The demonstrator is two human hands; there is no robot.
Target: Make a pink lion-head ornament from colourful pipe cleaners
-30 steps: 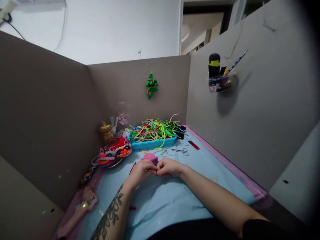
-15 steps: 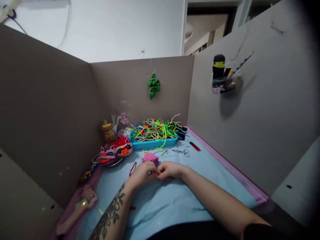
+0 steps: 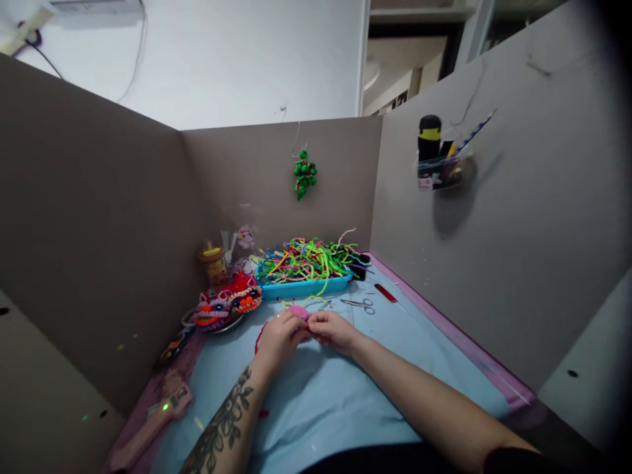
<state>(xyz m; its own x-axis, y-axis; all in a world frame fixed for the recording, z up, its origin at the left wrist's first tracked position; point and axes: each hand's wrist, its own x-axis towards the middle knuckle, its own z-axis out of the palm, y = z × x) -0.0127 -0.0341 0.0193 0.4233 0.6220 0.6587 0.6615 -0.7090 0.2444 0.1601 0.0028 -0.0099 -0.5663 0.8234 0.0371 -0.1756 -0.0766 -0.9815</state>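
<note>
Both my hands meet over the light blue mat point(image 3: 345, 401) in the middle of the desk. My left hand point(image 3: 279, 338) and my right hand point(image 3: 334, 329) have their fingers curled, pinching a small pink fuzzy craft piece point(image 3: 297, 312) between them. Only the top of the pink piece shows above my fingers. A red pipe cleaner point(image 3: 259, 334) lies just left of my left hand.
A blue tray point(image 3: 305, 286) heaped with coloured pipe cleaners stands behind my hands. Scissors point(image 3: 359, 304) and a red tool point(image 3: 384, 292) lie to the right. Finished red and pink figures point(image 3: 226, 303) sit on a plate at left. A pink glue gun point(image 3: 158, 415) lies near left. Grey partitions enclose three sides.
My hands have shifted a little away from me and closed round the pink piece, which stood just beyond them before. The view has tilted slightly.
</note>
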